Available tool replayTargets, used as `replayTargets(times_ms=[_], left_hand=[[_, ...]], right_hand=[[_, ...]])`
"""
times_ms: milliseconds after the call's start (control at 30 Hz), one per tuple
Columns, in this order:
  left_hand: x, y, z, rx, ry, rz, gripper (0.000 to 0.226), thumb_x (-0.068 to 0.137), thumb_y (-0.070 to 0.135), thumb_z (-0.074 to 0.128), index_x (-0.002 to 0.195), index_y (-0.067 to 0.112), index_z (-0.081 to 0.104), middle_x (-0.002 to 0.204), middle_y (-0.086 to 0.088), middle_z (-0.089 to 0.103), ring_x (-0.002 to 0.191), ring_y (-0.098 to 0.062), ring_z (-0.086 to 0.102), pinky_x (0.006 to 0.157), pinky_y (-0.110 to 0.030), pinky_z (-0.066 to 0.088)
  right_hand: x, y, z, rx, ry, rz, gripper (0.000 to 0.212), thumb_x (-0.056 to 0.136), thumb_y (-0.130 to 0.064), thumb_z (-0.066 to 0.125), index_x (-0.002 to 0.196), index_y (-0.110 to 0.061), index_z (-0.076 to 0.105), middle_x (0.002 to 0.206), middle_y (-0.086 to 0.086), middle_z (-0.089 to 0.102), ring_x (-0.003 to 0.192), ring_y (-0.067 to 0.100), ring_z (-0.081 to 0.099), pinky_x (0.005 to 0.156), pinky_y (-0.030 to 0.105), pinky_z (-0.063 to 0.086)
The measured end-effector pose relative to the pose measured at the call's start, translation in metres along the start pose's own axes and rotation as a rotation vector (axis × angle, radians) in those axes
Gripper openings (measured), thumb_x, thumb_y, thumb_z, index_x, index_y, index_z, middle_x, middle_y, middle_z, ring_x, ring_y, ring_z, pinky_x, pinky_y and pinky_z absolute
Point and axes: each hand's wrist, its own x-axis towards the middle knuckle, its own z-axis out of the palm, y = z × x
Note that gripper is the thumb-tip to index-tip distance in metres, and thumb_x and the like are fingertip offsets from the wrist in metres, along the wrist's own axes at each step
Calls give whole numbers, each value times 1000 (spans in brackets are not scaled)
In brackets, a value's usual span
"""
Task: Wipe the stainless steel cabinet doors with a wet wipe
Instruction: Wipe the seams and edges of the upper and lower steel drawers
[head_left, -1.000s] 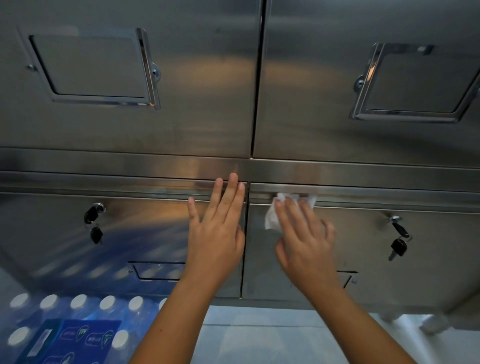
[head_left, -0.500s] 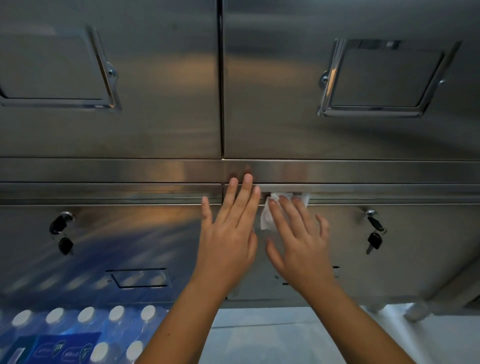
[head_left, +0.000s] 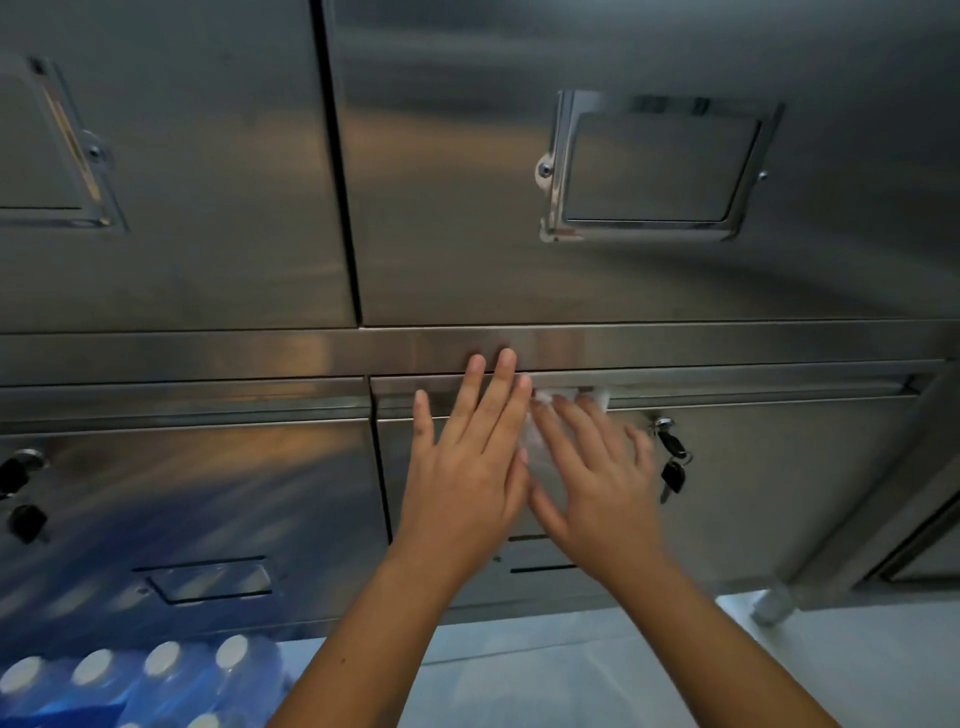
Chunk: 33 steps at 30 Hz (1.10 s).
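Pressing the crumpled white wet wipe onto the lower-centre brushed steel cabinet door, my right grip flat-fingered for contact; my left grip spread, bracing.

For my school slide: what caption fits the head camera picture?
Right hand presses a white wet wipe against the lower steel cabinet door, left hand flat beside it.

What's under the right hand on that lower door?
A white wet wipe, pressed flat by the right hand against the lower right door. Its crumpled edge shows above the hand; the rest, and the steel beneath, is covered.
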Motion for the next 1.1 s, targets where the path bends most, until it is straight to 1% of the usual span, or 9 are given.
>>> replayTargets(times_ms=[133,267,400,533,700,833,933,1000,1100], left_hand=[[8,8,2,3,-19,-3,57,91,32,36,145,13,30,154,-2,22,144,-17,14,107,-59,12],[14,22,7,-2,-34,23,57,93,34,35,145,12,29,154,-5,23,143,-20,17,104,-61,10],[20,42,21,17,-55,53,56,92,34,35,144,12,31,153,-6,27,142,-20,19,102,-62,12],[23,51,36,55,-72,23,57,92,34,34,145,13,27,155,-2,21,145,-17,10,102,-61,12],[17,64,43,65,-101,56,58,90,33,35,144,11,31,153,-6,29,141,-19,25,102,-59,19],[12,73,49,59,-128,82,56,90,33,35,142,11,33,151,-6,33,139,-18,29,103,-57,21],[13,81,55,48,-147,70,55,91,35,33,142,13,33,150,-5,35,138,-18,28,107,-56,20],[13,85,60,28,-157,62,55,91,35,33,142,13,33,149,-5,37,138,-18,27,110,-52,14],[14,91,63,-4,-162,22,54,93,35,32,141,12,34,148,-5,40,138,-19,26,109,-49,9]], right_hand=[[-12,45,-10,-61,-3,115,58,81,-40,47,132,-13,55,130,10,56,120,27,48,92,43,31],[-7,43,-11,-57,15,178,57,83,-44,46,124,-8,61,124,14,60,116,30,55,89,40,32],[-5,39,-11,-29,9,110,56,88,-45,40,124,-8,62,125,13,60,118,30,54,89,40,33],[-11,68,-18,-10,-10,61,54,85,-43,46,128,-14,59,128,7,59,118,26,53,92,40,33],[-20,100,-21,27,4,226,53,86,-43,45,128,-15,59,127,8,58,120,23,47,94,39,30],[-22,102,-20,86,-3,289,60,95,-54,30,130,-14,57,130,9,55,125,24,43,99,43,27],[-24,106,-22,105,-35,242,63,97,-57,21,134,-17,53,134,5,51,128,22,40,107,43,17],[-26,120,-25,92,-65,203,60,97,-56,20,136,-21,50,136,1,48,129,20,39,110,46,13],[-31,147,-29,70,-92,255,62,97,-56,16,137,-21,48,136,4,48,129,23,42,107,53,12]])
